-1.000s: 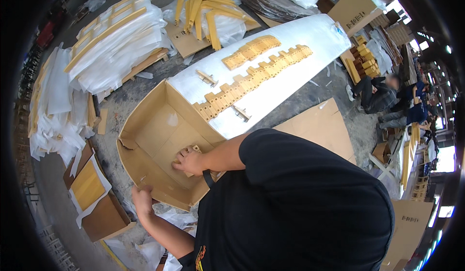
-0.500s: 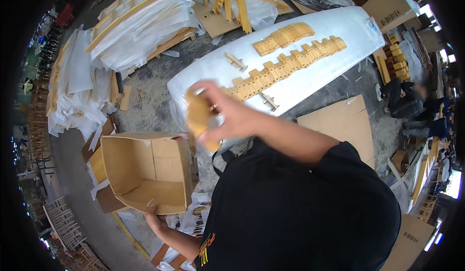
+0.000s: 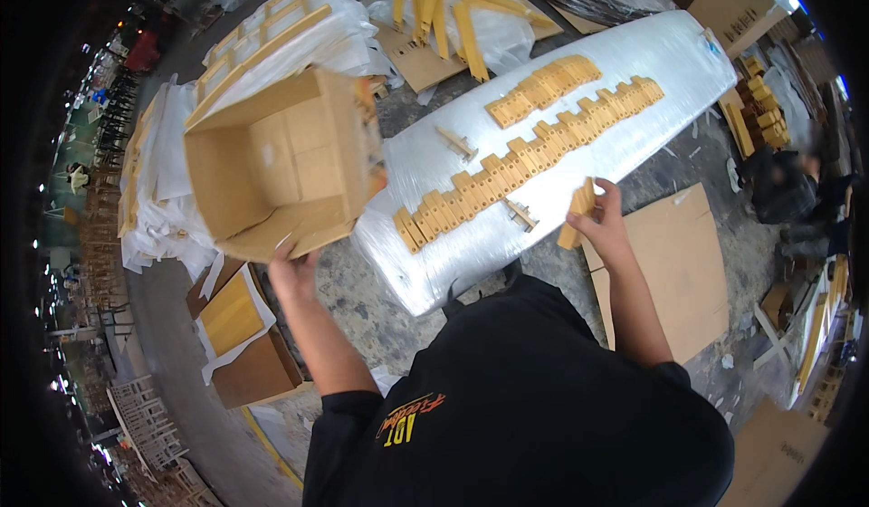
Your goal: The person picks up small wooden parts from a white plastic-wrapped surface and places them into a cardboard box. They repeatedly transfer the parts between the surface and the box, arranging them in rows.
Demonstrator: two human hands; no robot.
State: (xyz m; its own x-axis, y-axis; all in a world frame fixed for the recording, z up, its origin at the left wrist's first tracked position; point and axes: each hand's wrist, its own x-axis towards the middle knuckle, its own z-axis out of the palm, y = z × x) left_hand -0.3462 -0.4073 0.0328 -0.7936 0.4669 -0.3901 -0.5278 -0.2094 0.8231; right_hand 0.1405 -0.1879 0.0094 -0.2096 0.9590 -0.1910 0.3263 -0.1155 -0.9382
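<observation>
An open, empty-looking cardboard box (image 3: 317,158) hangs at the left, its mouth facing me. My left hand (image 3: 294,276) is closed on the box's lower edge, the arm stretched forward. To the right, my right hand (image 3: 605,222) pinches small yellow wooden blocks (image 3: 579,214), held together, near the front edge of a long table-like surface wrapped in clear film (image 3: 407,276). On that surface runs a long stepped row of drilled wooden blocks (image 3: 493,179). A shorter row of blocks (image 3: 543,89) lies behind it.
Two small wooden pieces with pegs (image 3: 520,215) lie beside the long row. A flat cardboard sheet (image 3: 670,267) covers floor at the right. Film-wrapped wooden frames (image 3: 272,32) stand at the back left. Angled wooden parts (image 3: 462,18) are heaped behind. A person (image 3: 783,186) is at the far right.
My right hand has swung from beside the box to the right with wooden blocks in it. My left hand has lifted the cardboard box forward, toward the wrapped surface's left end.
</observation>
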